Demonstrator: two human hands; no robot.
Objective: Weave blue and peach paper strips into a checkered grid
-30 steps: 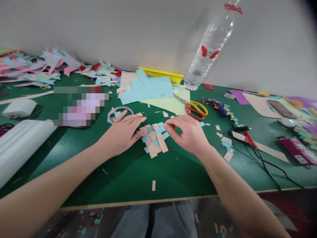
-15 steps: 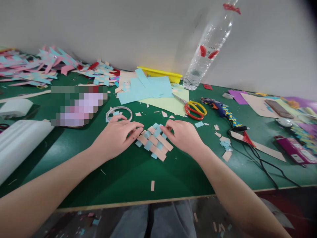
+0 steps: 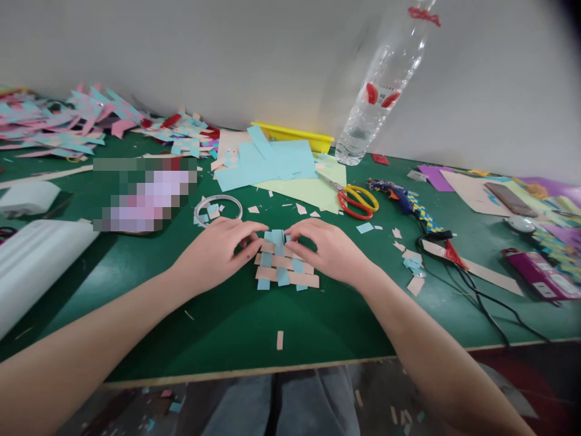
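A small woven paper mat (image 3: 282, 264) of pale blue and peach strips lies on the green table between my hands, its peach strips running nearly level. My left hand (image 3: 222, 245) comes from the left, thumb and bent fingers closed on the mat's upper left edge. At the upper right corner, my right hand (image 3: 324, 247) pinches the mat, with the thumb over the strips. The fingertips of both hands partly cover the upper corners. Behind my left hand lies a roll of clear tape (image 3: 240, 209), with paper bits inside its ring.
Red-and-yellow scissors (image 3: 356, 201) lie beyond my right hand, near a leaning plastic bottle (image 3: 376, 97). Blue paper sheets (image 3: 276, 163) sit at the back. Woven strips (image 3: 86, 118) pile up at the far left. Black cables (image 3: 481, 297) and a purple box (image 3: 538, 275) are at right.
The woven mat has turned from a slanted position to nearly square with the table edge. Both hands have shifted slightly with it, still at its upper edges.
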